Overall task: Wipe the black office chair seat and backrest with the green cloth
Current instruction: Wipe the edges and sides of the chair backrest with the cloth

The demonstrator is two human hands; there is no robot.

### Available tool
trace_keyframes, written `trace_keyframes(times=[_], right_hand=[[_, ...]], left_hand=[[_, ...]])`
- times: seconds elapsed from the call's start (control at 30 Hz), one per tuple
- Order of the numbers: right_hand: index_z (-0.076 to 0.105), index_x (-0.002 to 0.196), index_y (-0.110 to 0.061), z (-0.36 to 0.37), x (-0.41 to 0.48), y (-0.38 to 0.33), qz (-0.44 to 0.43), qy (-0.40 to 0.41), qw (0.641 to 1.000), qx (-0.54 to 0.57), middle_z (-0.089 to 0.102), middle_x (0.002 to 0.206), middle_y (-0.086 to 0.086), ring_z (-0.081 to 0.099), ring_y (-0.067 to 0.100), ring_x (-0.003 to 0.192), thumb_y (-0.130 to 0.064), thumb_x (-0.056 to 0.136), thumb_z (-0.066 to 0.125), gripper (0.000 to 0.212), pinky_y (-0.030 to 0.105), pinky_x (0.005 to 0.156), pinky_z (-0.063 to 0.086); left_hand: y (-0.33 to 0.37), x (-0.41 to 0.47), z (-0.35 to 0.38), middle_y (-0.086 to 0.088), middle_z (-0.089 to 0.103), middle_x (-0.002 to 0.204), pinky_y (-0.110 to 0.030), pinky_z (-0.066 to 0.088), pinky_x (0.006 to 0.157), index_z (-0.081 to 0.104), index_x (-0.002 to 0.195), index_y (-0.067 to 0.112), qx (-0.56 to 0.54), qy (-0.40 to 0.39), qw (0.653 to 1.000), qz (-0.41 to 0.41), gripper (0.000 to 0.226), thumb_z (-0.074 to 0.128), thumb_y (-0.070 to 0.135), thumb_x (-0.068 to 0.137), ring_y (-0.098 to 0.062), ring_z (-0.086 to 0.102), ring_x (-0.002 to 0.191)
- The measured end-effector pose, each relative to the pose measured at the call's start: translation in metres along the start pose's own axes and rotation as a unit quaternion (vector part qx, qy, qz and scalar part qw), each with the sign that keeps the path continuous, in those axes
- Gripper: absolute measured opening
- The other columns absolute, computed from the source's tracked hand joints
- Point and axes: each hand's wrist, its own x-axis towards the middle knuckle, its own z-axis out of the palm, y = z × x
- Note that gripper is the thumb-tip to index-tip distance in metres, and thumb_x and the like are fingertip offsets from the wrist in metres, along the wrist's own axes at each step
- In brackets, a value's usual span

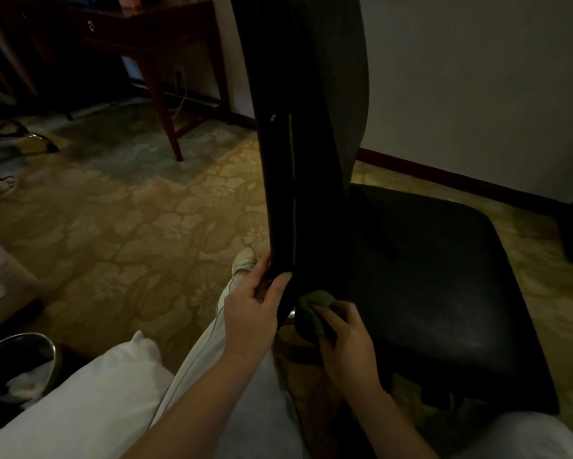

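Left hand (250, 306) gripped the near edge of the backrest (308, 127), fingers curled round it. Right hand (348, 339) clutched the bunched green cloth (314, 306) against the backrest base, left of the seat (444, 293). Looked mid-task; couldn't tell which surfaces were done.

Dim, warm light; the carpet (152, 220) is brightest mid-frame, the chair (437, 293) nearly lost in shadow. Soft focus, with wide-angle bending at the edges.
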Motion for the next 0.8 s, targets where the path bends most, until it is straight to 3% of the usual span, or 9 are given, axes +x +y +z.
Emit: trace_keyframes(times=[0.13, 0.2, 0.3, 0.4, 0.57, 0.67, 0.8], right_hand=[[0.058, 0.127, -0.035, -0.032, 0.0, -0.017, 0.053, 0.053, 0.995, 0.058, 0.04, 0.125, -0.018, 0.048, -0.014, 0.101, -0.011, 0.087, 0.067, 0.048, 0.006, 0.082, 0.042], [0.055, 0.126, -0.039, -0.048, 0.004, -0.022, 0.078, 0.061, 0.99, 0.098, 0.039, 0.125, -0.021, 0.044, -0.02, 0.105, -0.009, 0.088, 0.065, 0.049, 0.008, 0.079, 0.047], [0.055, 0.119, -0.039, -0.073, 0.012, -0.027, 0.105, 0.095, 0.976, 0.168, 0.044, 0.123, -0.019, 0.053, -0.01, 0.1, -0.005, 0.089, 0.063, 0.046, 0.018, 0.079, 0.055], [0.058, 0.113, -0.036, -0.096, 0.022, -0.042, 0.128, 0.129, 0.948, 0.26, 0.049, 0.115, -0.02, 0.059, -0.007, 0.085, -0.005, 0.091, 0.06, 0.038, 0.011, 0.06, 0.05], [0.058, 0.105, -0.043, -0.12, 0.035, -0.079, 0.046, 0.14, 0.946, 0.289, 0.053, 0.114, -0.02, 0.051, -0.019, 0.096, -0.004, 0.09, 0.061, 0.042, -0.003, 0.07, 0.039], [0.056, 0.107, -0.048, -0.131, 0.042, -0.104, 0.002, 0.143, 0.949, 0.281, 0.05, 0.114, -0.026, 0.048, -0.019, 0.102, -0.008, 0.09, 0.062, 0.044, -0.003, 0.074, 0.039], [0.057, 0.117, -0.044, -0.14, 0.05, -0.133, -0.062, 0.176, 0.951, 0.247, 0.046, 0.116, -0.029, 0.046, -0.016, 0.11, -0.008, 0.088, 0.063, 0.047, 0.0, 0.08, 0.041]], left_hand=[[0.001, -0.003, 0.001, 0.021, 0.07, 0.114, -0.024, 0.055, 0.09, 0.054, 0.133, 0.041, 0.0, 0.0, 1.0, -0.017, 0.044, 0.067, 0.032, 0.092, 0.004, 0.065, 0.108], [0.006, -0.002, 0.001, 0.024, 0.071, 0.104, -0.017, 0.055, 0.082, 0.059, 0.132, 0.036, 0.001, 0.007, 1.0, -0.016, 0.041, 0.067, 0.033, 0.092, 0.005, 0.067, 0.101], [0.022, 0.006, 0.0, 0.022, 0.074, 0.099, -0.019, 0.055, 0.079, 0.063, 0.123, 0.037, -0.018, -0.006, 1.0, -0.009, 0.031, 0.064, 0.032, 0.093, 0.0, 0.069, 0.099], [0.046, 0.013, 0.0, 0.027, 0.073, 0.101, -0.018, 0.053, 0.082, 0.06, 0.122, 0.041, -0.034, -0.004, 0.999, 0.018, 0.031, 0.062, 0.031, 0.093, 0.004, 0.067, 0.101], [0.088, 0.022, -0.003, 0.026, 0.072, 0.107, -0.018, 0.052, 0.087, 0.056, 0.115, 0.051, -0.054, -0.008, 0.996, 0.067, 0.032, 0.062, 0.027, 0.095, 0.005, 0.066, 0.105], [0.106, 0.025, -0.005, 0.032, 0.07, 0.103, -0.009, 0.051, 0.08, 0.055, 0.115, 0.05, -0.059, -0.004, 0.994, 0.09, 0.031, 0.06, 0.026, 0.095, 0.01, 0.065, 0.101], [0.128, 0.03, -0.006, 0.029, 0.071, 0.105, -0.01, 0.052, 0.077, 0.057, 0.122, 0.044, -0.092, -0.006, 0.99, 0.11, 0.032, 0.056, 0.039, 0.09, 0.008, 0.066, 0.1]])
